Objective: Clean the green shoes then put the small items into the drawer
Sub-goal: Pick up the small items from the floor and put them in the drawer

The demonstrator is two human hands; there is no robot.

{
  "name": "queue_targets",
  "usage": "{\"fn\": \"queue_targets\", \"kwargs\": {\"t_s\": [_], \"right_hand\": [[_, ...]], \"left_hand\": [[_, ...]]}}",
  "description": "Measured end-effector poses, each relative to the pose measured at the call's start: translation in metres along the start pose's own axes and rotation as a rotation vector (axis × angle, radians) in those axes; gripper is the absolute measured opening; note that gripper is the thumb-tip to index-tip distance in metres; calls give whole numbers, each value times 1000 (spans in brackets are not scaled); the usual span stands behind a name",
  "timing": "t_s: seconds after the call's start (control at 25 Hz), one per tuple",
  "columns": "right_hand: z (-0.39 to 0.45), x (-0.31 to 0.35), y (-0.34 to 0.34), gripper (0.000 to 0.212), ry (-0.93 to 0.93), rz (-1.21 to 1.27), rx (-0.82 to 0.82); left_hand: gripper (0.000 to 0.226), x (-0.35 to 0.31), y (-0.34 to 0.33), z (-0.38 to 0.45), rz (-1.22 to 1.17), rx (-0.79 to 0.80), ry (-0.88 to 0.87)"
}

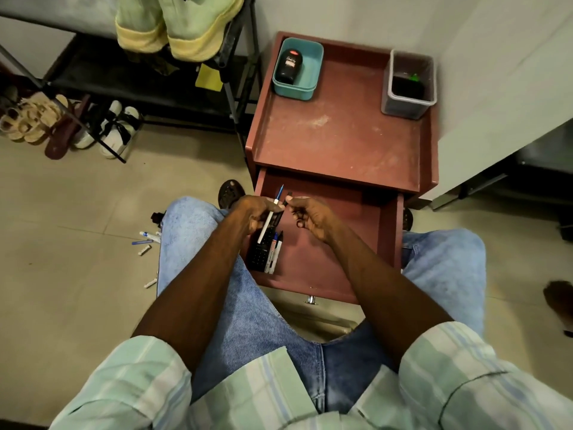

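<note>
Left hand (257, 212) grips my white pen (269, 220), right hand (305, 212) pinches its cap over the drawer (325, 243); floor pens (145, 242) remain.

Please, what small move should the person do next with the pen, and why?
Probably lay the pen into the open drawer beside the pens already there. The left hand holds it right above the drawer, the right hand pinches something small and dark at its tip, perhaps a cap, and more small items wait on the floor.
</note>
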State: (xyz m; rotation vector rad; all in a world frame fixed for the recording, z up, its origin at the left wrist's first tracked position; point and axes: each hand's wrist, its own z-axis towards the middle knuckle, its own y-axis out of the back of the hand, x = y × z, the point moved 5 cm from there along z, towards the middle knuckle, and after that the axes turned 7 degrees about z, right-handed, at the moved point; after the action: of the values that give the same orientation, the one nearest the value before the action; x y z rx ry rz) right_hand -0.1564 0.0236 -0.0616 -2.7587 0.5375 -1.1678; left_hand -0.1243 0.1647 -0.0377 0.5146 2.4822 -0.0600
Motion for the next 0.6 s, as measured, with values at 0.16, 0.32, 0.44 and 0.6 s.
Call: {"fn": "queue_targets", "kwargs": {"t_s": [0.16,0.32,0.44,0.6], "right_hand": [[3,-9,2,4,-21,33,-24],[8,-25,9,6,-87,40,-70],[12,-36,16,8,-123,24,-111],[20,-62,25,19,-205,-299,-185]], "left_hand": [[11,-1,-3,0,30,2,-13],[13,-2,8,8,-37,-80,1],[14,-2,10,13,-58,-80,2],[13,-5,12,20,-113,-115,-15]]}}
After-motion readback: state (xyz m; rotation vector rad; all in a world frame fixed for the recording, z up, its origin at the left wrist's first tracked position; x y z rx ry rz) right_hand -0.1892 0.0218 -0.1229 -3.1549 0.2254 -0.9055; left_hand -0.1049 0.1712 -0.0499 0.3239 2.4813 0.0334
